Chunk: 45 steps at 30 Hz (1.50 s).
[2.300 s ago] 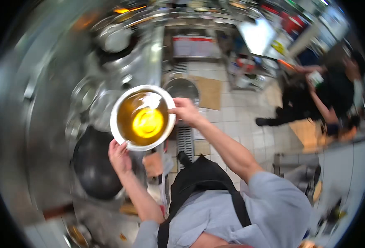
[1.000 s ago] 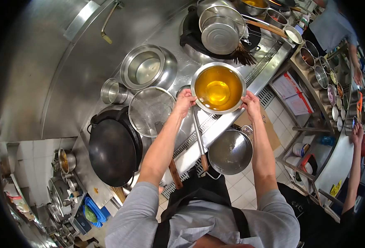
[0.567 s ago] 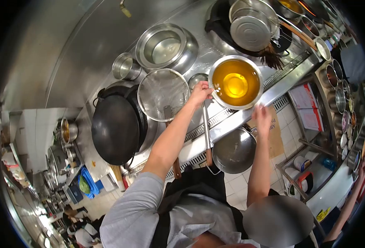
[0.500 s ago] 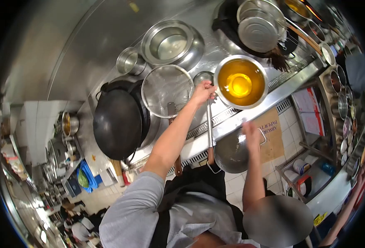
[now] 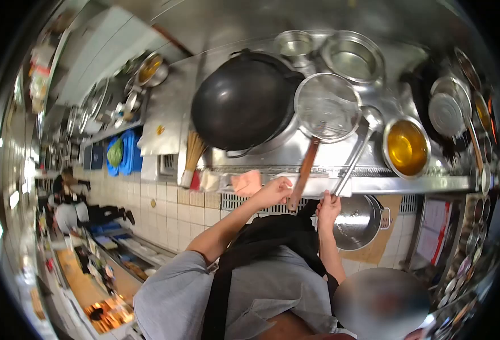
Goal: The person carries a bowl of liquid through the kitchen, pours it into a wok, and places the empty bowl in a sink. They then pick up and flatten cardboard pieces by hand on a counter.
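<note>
My right hand (image 5: 328, 209) is closed around the handle end of a long metal ladle (image 5: 358, 154), whose bowl rests on the steel stove top beside the strainer. My left hand (image 5: 277, 191) is loosely curled, its fingertips close to the wooden handle of a round mesh strainer (image 5: 328, 107). No grip on that handle shows. The strainer lies partly over the edge of the stove ring, next to a big black wok (image 5: 244, 102). Right of the ladle stands a steel bowl of yellow oil (image 5: 407, 147).
A steel pot (image 5: 352, 56) and a smaller container (image 5: 294, 45) stand at the back. Below the counter edge is a metal pan (image 5: 356, 224). A bamboo brush (image 5: 193, 156) and a pink cloth (image 5: 246, 183) lie along the front edge. Other people are far left.
The view has turned leftward. My left hand has left the oil bowl's rim and come near the strainer handle. My right hand has moved from near the pan to the ladle handle.
</note>
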Available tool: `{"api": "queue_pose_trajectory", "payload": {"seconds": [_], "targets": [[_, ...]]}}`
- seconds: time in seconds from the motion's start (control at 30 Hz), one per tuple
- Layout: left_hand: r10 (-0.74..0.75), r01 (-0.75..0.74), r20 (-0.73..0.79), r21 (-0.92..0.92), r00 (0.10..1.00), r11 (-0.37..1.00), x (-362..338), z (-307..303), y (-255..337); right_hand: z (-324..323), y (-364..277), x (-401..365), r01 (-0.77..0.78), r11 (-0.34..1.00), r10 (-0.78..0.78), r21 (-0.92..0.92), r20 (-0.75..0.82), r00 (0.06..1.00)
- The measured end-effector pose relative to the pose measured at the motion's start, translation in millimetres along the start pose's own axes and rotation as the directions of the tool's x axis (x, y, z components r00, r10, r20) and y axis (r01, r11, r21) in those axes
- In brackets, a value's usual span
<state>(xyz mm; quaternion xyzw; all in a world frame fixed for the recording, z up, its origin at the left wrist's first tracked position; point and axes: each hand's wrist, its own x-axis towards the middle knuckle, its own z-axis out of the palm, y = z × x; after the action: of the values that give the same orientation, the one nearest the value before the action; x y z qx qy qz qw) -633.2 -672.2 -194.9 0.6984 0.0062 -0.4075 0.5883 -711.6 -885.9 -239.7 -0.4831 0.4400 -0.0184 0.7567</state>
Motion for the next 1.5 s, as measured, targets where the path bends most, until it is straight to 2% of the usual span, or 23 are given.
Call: {"api": "queue_pose_trajectory", "payload": {"seconds": [0.1, 0.23, 0.33, 0.5, 0.57, 0.6, 0.63, 0.7, 0.73, 0.77, 0.8, 0.83, 0.9, 0.97, 1.03, 1.07, 1.1, 1.17, 1.3, 1.37, 1.5], "targets": [[-0.037, 0.037, -0.098, -0.004, 0.994, 0.999, -80, -44, -38, 16, 35, -26, 0.056, 0.996, -0.055, -0.064, 0.017, 0.998], [-0.116, 0.085, -0.223, -0.143, 0.968, 0.986, -185, -104, -99, 11, 61, -38, 0.214, 0.959, -0.181, -0.188, 0.178, 0.967], [-0.102, 0.010, -0.370, -0.242, 0.923, 0.970, -248, -148, -173, 18, 61, -49, 0.141, 0.951, -0.090, -0.274, 0.191, 0.977], [-0.170, -0.094, -0.525, -0.439, 0.834, 0.893, -347, -215, -217, 11, 78, -29, 0.227, 0.829, -0.166, -0.511, 0.163, 0.973], [-0.142, -0.158, -0.581, -0.435, 0.801, 0.886, -368, -250, -231, -12, 87, 14, 0.247, 0.536, -0.336, -0.807, 0.064, 0.940], [-0.126, -0.187, -0.604, -0.429, 0.787, 0.884, -376, -269, -234, -7, 84, 5, 0.271, 0.077, -0.574, -0.959, 0.180, 0.799], [-0.114, -0.213, -0.626, -0.423, 0.772, 0.881, -382, -287, -235, 38, 61, -58, 0.147, -0.096, -0.627, -0.984, 0.175, 0.760], [-0.117, -0.254, -0.669, -0.431, 0.734, 0.866, -390, -320, -230, 58, 60, -41, 0.373, -0.084, -0.740, -0.924, 0.308, 0.597], [-0.120, -0.277, -0.686, -0.438, 0.717, 0.855, -391, -337, -225, 111, 43, -79, 0.402, 0.079, -0.636, -0.912, 0.265, 0.725], [-0.120, -0.297, -0.703, -0.441, 0.701, 0.847, -389, -353, -222, 127, 49, -61, 0.675, 0.169, -0.629, -0.718, 0.448, 0.635], [-0.131, -0.276, -0.695, -0.442, 0.707, 0.854, -384, -368, -220, 148, 54, -44, 0.668, 0.299, -0.556, -0.682, 0.444, 0.702], [-0.124, -0.242, -0.660, -0.435, 0.741, 0.867, -381, -386, -218, 197, 52, -50, 0.641, 0.426, -0.474, -0.638, 0.446, 0.759], [-0.119, -0.177, -0.585, -0.424, 0.802, 0.888, -372, -418, -211, 295, 70, -50, 0.799, 0.423, -0.571, -0.428, 0.558, 0.602], [-0.106, -0.123, -0.566, -0.351, 0.818, 0.928, -370, -452, -190, 398, 90, -49, 0.696, 0.665, -0.486, -0.273, 0.550, 0.679], [-0.117, -0.059, -0.550, -0.291, 0.827, 0.955, -369, -481, -177, 492, 89, -83, 0.781, 0.490, -0.371, -0.388, 0.718, 0.589], [-0.072, -0.108, -0.555, -0.286, 0.829, 0.952, -368, -499, -175, 540, 93, -97, 0.881, 0.386, -0.439, -0.272, 0.786, 0.435], [-0.088, -0.090, -0.559, -0.283, 0.824, 0.955, -370, -517, -171, 582, 99, -111, 0.950, 0.272, -0.488, -0.150, 0.830, 0.271], [-0.103, -0.066, -0.566, -0.269, 0.818, 0.961, -372, -558, -162, 664, 114, -129, 0.792, 0.584, -0.297, -0.178, 0.861, 0.413], [-0.093, -0.046, -0.594, -0.214, 0.799, 0.976, -367, -633, -145, 813, 147, -115, 0.602, 0.782, -0.121, -0.160, 0.910, 0.398], [-0.093, -0.029, -0.589, -0.195, 0.803, 0.980, -360, -673, -135, 883, 152, -112, 0.427, 0.882, -0.021, -0.199, 0.888, 0.459], [-0.025, -0.032, -0.500, -0.105, 0.866, 0.994, -330, -774, -119, 1014, 168, -65, 0.163, 0.979, -0.015, -0.121, 0.759, 0.651]]}}
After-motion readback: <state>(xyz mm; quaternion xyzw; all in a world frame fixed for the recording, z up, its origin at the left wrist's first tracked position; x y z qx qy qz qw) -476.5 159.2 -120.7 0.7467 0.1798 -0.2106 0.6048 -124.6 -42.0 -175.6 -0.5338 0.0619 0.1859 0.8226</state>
